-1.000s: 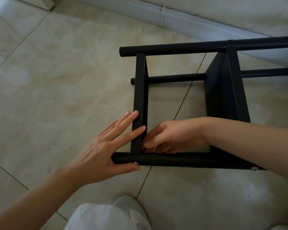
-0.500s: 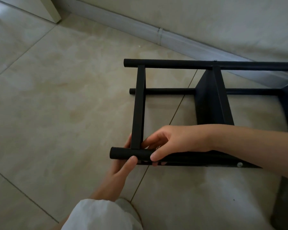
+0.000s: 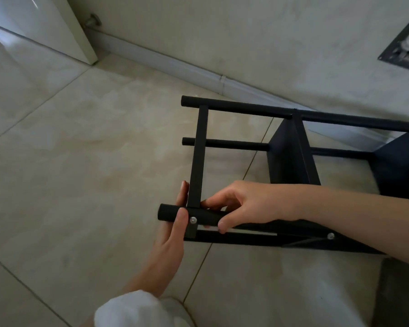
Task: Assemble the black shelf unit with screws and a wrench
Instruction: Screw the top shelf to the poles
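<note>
both my hands grip near round tube of black metal shelf frame (image 3: 291, 149): left hand (image 3: 172, 234) fingers wrapped round tube end, right hand (image 3: 243, 204) fingers pinching it beside silver screw (image 3: 193, 220).

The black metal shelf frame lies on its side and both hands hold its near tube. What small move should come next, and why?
Probably keep the left hand steady on the black round tube and move the right hand away to fetch a wrench. A silver screw already sits in the joint with the flat black crossbar, but no wrench shows in this view, so its tightness cannot be judged.
</note>
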